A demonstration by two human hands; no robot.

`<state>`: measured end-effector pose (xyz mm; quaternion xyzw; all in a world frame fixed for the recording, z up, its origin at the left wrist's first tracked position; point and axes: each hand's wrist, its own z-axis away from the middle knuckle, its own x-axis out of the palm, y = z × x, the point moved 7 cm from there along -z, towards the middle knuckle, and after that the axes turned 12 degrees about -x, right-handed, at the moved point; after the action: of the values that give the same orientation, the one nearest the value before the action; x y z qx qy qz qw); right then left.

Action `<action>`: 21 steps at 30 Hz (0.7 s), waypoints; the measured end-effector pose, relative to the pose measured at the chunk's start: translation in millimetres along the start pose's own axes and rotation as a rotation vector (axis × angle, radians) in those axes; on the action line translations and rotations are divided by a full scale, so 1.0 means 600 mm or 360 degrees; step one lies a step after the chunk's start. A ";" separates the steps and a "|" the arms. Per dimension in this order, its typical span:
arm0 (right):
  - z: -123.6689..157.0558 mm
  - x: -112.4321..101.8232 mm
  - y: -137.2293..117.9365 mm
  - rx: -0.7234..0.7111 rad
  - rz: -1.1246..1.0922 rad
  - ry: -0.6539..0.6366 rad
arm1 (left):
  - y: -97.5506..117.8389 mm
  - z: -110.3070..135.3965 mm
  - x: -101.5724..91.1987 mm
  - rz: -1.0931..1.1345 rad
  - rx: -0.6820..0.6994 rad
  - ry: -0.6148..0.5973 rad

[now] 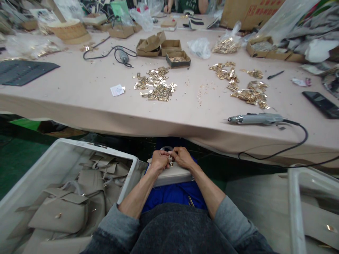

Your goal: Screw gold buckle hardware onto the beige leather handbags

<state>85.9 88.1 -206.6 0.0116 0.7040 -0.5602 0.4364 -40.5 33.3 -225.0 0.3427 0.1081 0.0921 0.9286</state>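
Note:
A beige handbag (173, 174) lies across my lap, over blue cloth. Above its top edge my left hand (160, 160) is closed, thumb and fingers pinching a small pale tab with a gold fitting (171, 163). My right hand (183, 157) meets it from the other side, fingers curled down onto the same tab. The fingertips partly cover the piece, so its exact shape is hard to make out. Behind the hands rises the bag's curved handle (166, 147).
A white bin (132, 165) of beige bags stands at left, another bin (292, 204) at right. On the table (106, 109) lie gold plates (159, 86), gold fittings (249, 95), a corded electric screwdriver (254, 119), small boxes (178, 60) and a phone (321, 104). Another person (188, 6) sits opposite.

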 end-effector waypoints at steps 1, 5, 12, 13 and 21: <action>0.000 0.000 0.000 0.0011 0.0010 -0.0002 | 0.000 0.000 0.000 0.0001 -0.0002 0.0009; 0.001 -0.007 -0.006 0.0035 0.0164 -0.0018 | 0.005 0.000 0.001 0.0013 0.0002 0.0056; 0.011 -0.002 -0.021 0.0044 0.0269 -0.0382 | -0.012 0.026 0.002 0.0052 -0.0118 0.0073; 0.015 0.001 -0.023 0.0046 0.0248 -0.0427 | -0.019 0.033 0.002 0.0060 -0.0146 0.0061; 0.025 0.004 -0.010 0.0137 0.0073 -0.0300 | -0.029 0.034 0.003 0.0108 -0.0202 0.0081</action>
<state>90.3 72.9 -203.2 -0.0063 0.6347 -0.5784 0.5124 -31.7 8.0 -221.4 0.2842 0.1139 0.1389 0.9418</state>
